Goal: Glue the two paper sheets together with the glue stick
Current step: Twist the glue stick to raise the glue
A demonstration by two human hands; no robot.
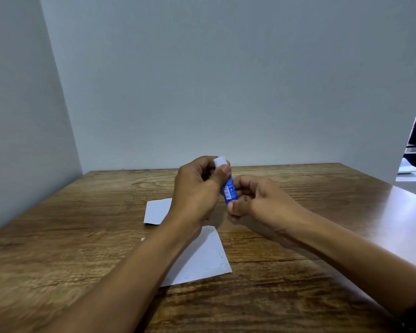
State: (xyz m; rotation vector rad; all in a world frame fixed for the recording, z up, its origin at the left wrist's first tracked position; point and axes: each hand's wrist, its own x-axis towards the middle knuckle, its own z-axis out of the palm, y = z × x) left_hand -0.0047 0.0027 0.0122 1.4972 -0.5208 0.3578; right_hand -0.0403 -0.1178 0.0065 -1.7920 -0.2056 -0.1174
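From the head view, I see both sheets partly hidden: my left hand covers the far sheet, its forearm crosses the near sheet. The glue stick is held above mid-table, nearly upright, white cap up. Left fingers pinch the cap; right hand grips the blue body.

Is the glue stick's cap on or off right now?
On: the white cap sits atop the blue glue stick, gripped by the left hand; the right hand holds its base.
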